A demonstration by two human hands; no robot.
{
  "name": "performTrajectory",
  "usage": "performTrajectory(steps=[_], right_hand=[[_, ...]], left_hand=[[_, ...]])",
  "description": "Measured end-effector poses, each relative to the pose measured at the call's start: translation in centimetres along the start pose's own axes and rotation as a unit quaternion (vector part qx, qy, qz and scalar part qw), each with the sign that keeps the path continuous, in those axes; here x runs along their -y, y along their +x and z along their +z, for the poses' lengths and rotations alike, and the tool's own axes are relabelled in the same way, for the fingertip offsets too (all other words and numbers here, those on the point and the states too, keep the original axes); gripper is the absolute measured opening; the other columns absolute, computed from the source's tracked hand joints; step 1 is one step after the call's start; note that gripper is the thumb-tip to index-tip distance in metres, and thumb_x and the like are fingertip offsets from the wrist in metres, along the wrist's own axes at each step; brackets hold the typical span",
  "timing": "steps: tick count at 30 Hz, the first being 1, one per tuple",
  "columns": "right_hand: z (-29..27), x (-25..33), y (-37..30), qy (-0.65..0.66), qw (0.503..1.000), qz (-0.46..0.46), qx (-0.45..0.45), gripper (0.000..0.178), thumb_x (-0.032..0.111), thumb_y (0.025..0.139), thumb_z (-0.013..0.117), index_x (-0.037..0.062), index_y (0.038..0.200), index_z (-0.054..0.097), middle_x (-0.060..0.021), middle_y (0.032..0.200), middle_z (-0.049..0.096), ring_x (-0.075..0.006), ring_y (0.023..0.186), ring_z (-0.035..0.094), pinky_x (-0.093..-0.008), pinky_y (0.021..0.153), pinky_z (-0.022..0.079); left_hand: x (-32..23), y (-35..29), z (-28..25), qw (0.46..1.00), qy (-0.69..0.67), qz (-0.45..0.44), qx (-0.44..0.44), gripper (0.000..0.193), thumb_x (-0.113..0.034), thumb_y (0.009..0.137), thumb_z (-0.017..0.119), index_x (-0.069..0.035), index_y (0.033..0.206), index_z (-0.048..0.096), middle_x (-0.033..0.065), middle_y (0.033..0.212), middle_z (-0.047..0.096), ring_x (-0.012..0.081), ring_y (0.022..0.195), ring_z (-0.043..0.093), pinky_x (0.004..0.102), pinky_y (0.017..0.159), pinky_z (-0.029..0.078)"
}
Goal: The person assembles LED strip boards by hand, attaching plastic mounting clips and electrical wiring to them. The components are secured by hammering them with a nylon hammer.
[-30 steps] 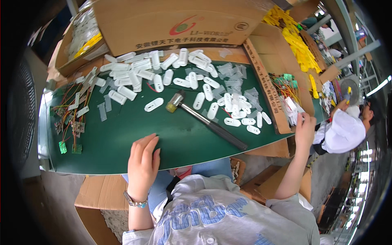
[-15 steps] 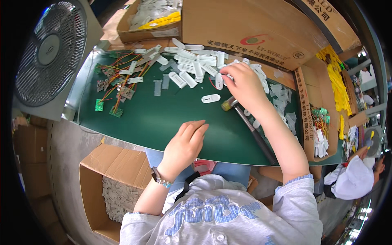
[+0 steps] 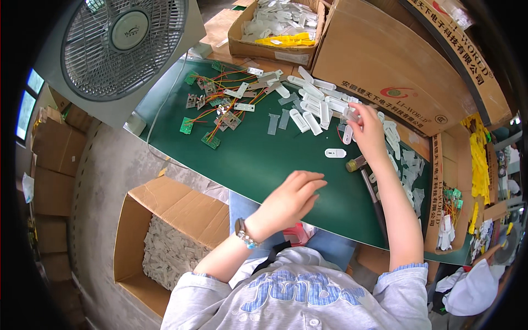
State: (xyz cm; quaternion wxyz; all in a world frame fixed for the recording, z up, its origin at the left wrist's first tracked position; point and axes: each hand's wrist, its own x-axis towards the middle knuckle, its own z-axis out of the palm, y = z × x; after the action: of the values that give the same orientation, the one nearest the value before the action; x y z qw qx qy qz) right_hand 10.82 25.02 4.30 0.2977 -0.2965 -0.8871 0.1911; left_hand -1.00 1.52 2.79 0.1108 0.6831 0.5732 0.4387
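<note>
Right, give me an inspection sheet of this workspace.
Surface: green tabletop, parts along its far side.
Job's things: white rounded-end plastic pieces, piled and loose.
Clutter: black-handled hammer with yellowish face; green rectangular circuit boards.
Hands: right hand at the pieces, grip unclear; left hand over near edge, nothing seen held.
Cables: pale cord at tabletop's left end; red and yellow wires among boards.
Surroundings: square grey fan; open brown cardboard box on floor.

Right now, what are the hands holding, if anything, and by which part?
The left hand looks empty. The right hand is at the white plastic pieces, but I can't tell whether it holds one, or by which part.
</note>
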Motion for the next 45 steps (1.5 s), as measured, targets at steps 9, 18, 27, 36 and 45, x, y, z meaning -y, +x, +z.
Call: performTrajectory(steps=[9, 18, 27, 36, 45], right_hand=[[-3.4, 8.1, -13.4, 0.097, 0.991, -0.079, 0.057, 0.025, -0.003, 0.08, 0.07, 0.0026, 0.102, 0.059, -0.0137, 0.103, 0.063, -0.0333, 0.091, 0.064, -0.0404, 0.077, 0.054], [-2.6, 7.2, -18.7, 0.024, 0.997, -0.073, -0.004, 0.024, -0.005, 0.075, 0.07, 0.0046, 0.096, 0.064, -0.0082, 0.101, 0.064, -0.0285, 0.092, 0.064, -0.0399, 0.079, 0.052], [-2.4, 7.2, -18.9, 0.035, 0.996, -0.071, -0.046, 0.025, -0.004, 0.071, 0.07, 0.005, 0.094, 0.067, -0.0062, 0.1, 0.064, -0.0273, 0.095, 0.063, -0.0399, 0.081, 0.05], [-2.5, 7.0, -18.7, 0.055, 0.997, -0.036, -0.026, 0.027, -0.003, 0.072, 0.069, 0.0045, 0.098, 0.067, -0.0063, 0.106, 0.067, -0.0279, 0.098, 0.062, -0.0402, 0.081, 0.049], [-2.5, 6.6, -19.2, 0.129, 0.991, 0.036, -0.008, 0.047, -0.013, 0.072, 0.064, 0.0015, 0.117, 0.062, -0.0137, 0.12, 0.062, -0.0345, 0.103, 0.061, -0.0435, 0.087, 0.051]], left_hand=[[10.1, 6.0, -14.1, 0.9, 0.431, -0.016, -0.056, 0.019, -0.001, 0.083, 0.062, -0.007, 0.101, 0.068, 0.0065, 0.097, 0.065, 0.0265, 0.097, 0.061, 0.0397, 0.084, 0.051], [14.6, 9.0, -16.0, 0.841, 0.523, -0.094, 0.099, 0.015, -0.015, 0.087, 0.062, -0.012, 0.097, 0.072, 0.0055, 0.092, 0.072, 0.0246, 0.093, 0.068, 0.0387, 0.081, 0.053], [17.7, 9.8, -25.5, 0.876, 0.172, -0.087, -0.442, 0.023, -0.012, 0.093, 0.068, 0.003, 0.11, 0.069, 0.0083, 0.097, 0.072, 0.0147, 0.086, 0.067, 0.0282, 0.077, 0.054], [7.2, 10.3, -16.8, 0.914, 0.22, -0.033, -0.339, 0.016, -0.006, 0.094, 0.066, 0.002, 0.108, 0.067, 0.0084, 0.1, 0.07, 0.0142, 0.086, 0.065, 0.0286, 0.08, 0.052], [-1.3, 4.7, -3.8, 0.965, 0.216, 0.12, -0.089, 0.038, 0.009, 0.071, 0.068, -0.004, 0.107, 0.073, 0.0071, 0.097, 0.066, 0.0252, 0.09, 0.064, 0.037, 0.078, 0.052]])
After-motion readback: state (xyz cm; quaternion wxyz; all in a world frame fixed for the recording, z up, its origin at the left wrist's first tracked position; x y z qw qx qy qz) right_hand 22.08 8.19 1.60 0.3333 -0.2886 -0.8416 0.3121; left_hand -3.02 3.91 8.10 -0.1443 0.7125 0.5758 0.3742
